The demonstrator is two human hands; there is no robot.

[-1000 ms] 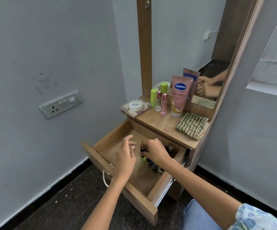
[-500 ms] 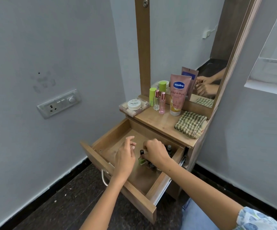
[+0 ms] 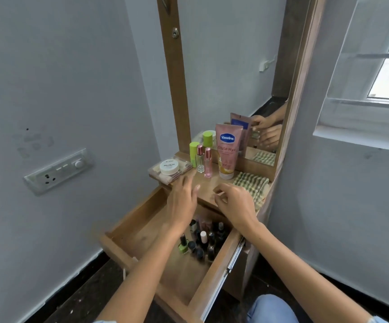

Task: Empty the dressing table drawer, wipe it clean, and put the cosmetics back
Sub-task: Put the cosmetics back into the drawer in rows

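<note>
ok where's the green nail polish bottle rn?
In the head view, the green nail polish bottle stands upright in the open drawer, at the left front edge of the cluster of dark nail polish bottles, just right of the left forearm.

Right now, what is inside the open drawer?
In the drawer, small nail polish bottles stand clustered along its right side, one bright green. The left part shows bare wood. The back right corner is hidden under both hands and the table top.
</note>
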